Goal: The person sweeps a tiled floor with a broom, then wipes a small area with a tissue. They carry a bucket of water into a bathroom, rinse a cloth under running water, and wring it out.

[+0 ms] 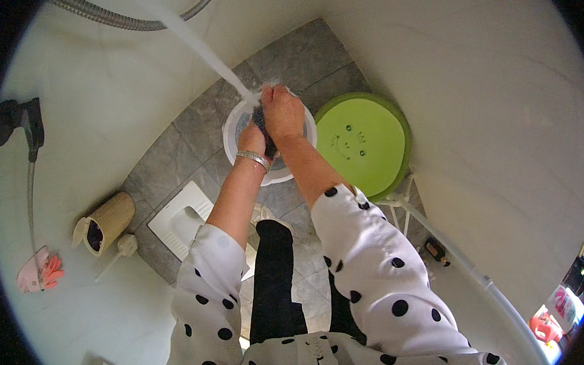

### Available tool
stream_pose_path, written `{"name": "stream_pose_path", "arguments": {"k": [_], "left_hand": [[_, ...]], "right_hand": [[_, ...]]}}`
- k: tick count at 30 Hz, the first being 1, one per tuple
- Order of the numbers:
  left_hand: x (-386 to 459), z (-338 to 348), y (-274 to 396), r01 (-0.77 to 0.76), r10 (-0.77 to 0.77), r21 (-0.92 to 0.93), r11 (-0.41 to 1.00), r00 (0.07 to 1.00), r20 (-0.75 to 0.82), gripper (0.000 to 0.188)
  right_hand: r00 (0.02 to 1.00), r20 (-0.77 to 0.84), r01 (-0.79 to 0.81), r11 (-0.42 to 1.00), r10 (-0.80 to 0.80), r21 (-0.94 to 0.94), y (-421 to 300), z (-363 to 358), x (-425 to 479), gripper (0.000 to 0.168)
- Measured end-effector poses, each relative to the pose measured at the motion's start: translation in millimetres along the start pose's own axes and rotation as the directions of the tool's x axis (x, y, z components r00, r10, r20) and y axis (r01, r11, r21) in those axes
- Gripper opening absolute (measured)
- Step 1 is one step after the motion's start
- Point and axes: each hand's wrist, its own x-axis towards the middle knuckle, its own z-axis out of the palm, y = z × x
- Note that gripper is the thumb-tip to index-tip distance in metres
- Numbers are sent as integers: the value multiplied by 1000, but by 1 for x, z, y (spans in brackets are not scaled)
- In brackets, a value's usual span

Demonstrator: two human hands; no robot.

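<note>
A dark, wet cloth (259, 119) is held in both hands above a white plastic bucket (229, 136). My left hand (252, 139), with a silvery bracelet at the wrist, grips its lower part. My right hand (283, 113) is closed around the upper part, with the fingers curled over it. A white stream of water (200, 49) comes down from the upper left and strikes beside the cloth and my right hand. The hands and forearms hide much of the bucket's inside, though some water shows in it.
A round green plastic piece (375, 137) with a smiling face stands right of the bucket. A squat toilet (182, 218) is set in the grey tile floor (174, 147). Left are a beige bin (114, 217) and a metal hose (106, 18); a white pole (448, 245) slants along the right.
</note>
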Motion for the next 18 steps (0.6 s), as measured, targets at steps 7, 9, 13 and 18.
{"name": "stream_pose_path", "arguments": {"k": [7,9,13,18], "left_hand": [[44,-47,-22,-10,16,-83,996,997,77,34],[44,-53,-23,-5,14,-104,995,996,84,33],[31,-24,4,-93,94,-13,996,995,38,36],[63,-58,29,-304,300,0,953,943,142,31]], "right_hand": [[1000,25,15,993,-18,113,-23,0,-39,27],[1000,-4,21,999,-21,37,-9,4,-23,27],[961,17,-276,951,276,136,26,25,7,27],[762,514,-634,292,394,716,31,29,13,33]]}}
